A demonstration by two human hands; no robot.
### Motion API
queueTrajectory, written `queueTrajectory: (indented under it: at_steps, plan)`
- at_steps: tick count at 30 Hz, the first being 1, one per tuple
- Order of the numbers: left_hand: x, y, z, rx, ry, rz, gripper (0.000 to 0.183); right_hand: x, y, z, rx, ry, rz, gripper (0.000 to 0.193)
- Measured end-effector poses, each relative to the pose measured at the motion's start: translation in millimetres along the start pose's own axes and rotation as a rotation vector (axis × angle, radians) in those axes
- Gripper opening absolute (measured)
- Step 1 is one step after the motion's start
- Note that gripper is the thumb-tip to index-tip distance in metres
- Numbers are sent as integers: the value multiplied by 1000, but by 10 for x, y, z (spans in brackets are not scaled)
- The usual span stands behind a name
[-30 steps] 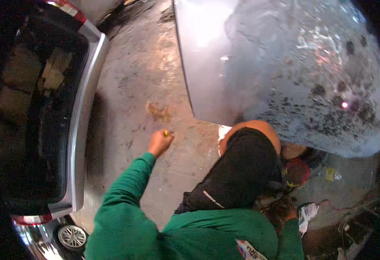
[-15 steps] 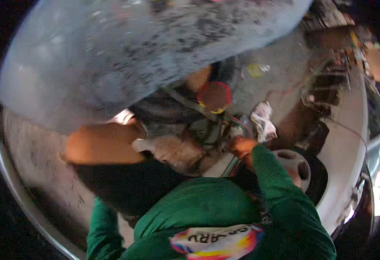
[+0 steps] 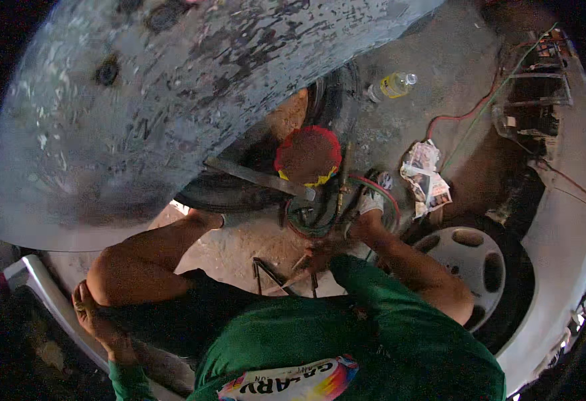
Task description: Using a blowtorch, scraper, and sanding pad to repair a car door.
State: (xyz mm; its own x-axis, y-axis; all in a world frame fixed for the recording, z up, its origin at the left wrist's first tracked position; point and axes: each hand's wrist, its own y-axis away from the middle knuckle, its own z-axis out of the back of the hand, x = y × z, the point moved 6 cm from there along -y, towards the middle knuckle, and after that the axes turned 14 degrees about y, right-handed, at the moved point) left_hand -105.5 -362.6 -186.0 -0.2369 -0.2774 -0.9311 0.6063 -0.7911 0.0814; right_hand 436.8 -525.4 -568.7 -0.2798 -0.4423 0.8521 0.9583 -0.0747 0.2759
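Note:
My left hand (image 3: 94, 321) lies on the outer side of my bent left knee, fingers stretched along it and holding nothing. My right hand (image 3: 321, 255) is low between my legs, dark and blurred at the end of the green sleeve. It is close to thin dark rods (image 3: 266, 273) on the floor and a pale, narrow strip (image 3: 289, 283); whether it grips anything does not show. Ahead, a large grey panel (image 3: 139, 127) with patchy, worn paint fills the upper left. A round, red-and-yellow-rimmed thing (image 3: 308, 156) and a flat metal bar (image 3: 259, 177) are beside its lower edge.
Black tyres (image 3: 226, 194) lie under the panel. A coiled hose (image 3: 313, 224) is by my right foot. Crumpled printed paper (image 3: 428, 177) and a clear-and-yellow bottle (image 3: 394, 85) lie farther right. A silver wheel (image 3: 463, 267) and a pale car body (image 3: 560, 240) stand at right.
My view has shifted and sharpened. My left hand has come into sight on my knee. My right hand has drawn from beside my right leg in toward the middle, lower down.

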Motion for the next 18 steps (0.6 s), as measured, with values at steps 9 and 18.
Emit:
queueTrajectory:
  at_steps: [9, 18]
  plan:
    - [-202, -85, -371, 30, -110, -381, 22, -567, 1276, 811, -154, -149, -17, 30]
    - [-178, 46, -844, 145, 307, -83, 19, -25, 1250, 1212, -194, -192, -102, 29]
